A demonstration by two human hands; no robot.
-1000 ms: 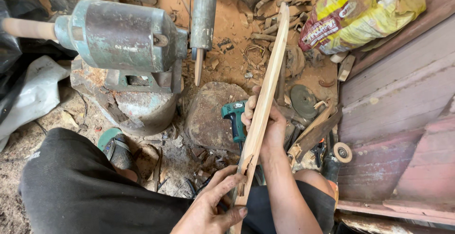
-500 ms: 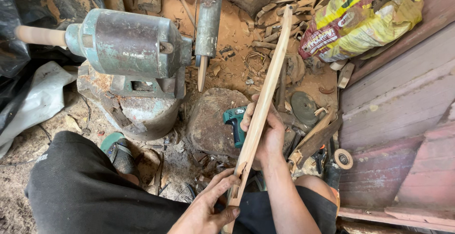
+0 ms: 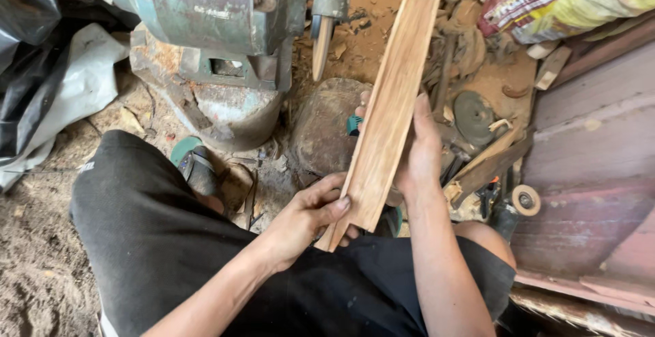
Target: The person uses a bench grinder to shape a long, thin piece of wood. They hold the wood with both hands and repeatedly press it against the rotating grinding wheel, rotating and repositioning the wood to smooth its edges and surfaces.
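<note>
we hold a long, tapered wooden strip (image 3: 392, 98) up in the centre of the frame, its broad face toward us, running from lower centre to the top edge. left hand (image 3: 310, 214) pinches the narrow lower end, fingers closed on it; right hand (image 3: 416, 153) wraps the strip's right edge at mid-length, fingers behind, thumb side showing. we judge this an inspection step, between passes at the green motor (image 3: 205, 9) with its spindle (image 3: 324, 37), upper left. the next move would call for a firm two-hand grip and keeping fingers away from the spindle tip. versus the earlier frame: the strip now shows its flat face rather than its thin edge, and the view sits closer, with the motor higher in frame.
</note>
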